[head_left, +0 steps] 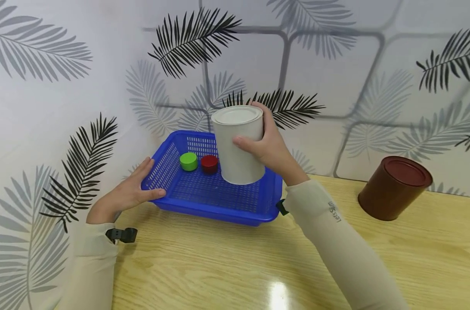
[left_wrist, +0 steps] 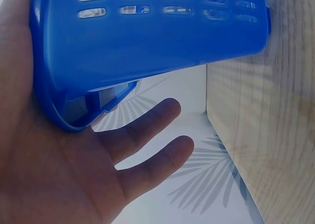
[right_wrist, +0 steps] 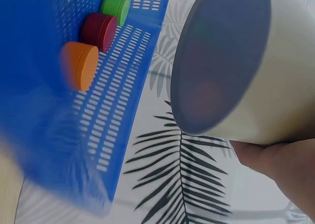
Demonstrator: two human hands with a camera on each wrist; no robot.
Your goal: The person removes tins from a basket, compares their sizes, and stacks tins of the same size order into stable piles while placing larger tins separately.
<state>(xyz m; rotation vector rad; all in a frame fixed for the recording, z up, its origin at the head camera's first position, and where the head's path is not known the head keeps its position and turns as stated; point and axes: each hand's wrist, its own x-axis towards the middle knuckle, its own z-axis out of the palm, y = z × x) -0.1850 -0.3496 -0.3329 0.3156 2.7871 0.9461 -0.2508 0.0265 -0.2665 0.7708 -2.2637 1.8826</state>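
Observation:
My right hand grips a white can with a flat lid, thumb on its near side. The can is held over a blue plastic basket. Inside the basket lie a green round lid-like piece, a red one and an orange one; the can hides the orange one in the head view. My left hand rests against the basket's left corner, its thumb on the rim. In the left wrist view, two straight fingers point away from the basket wall.
A brown can with a dark red lid stands to the right on the wooden table. Behind the table hangs a pale leaf-patterned backdrop, close to the basket's back.

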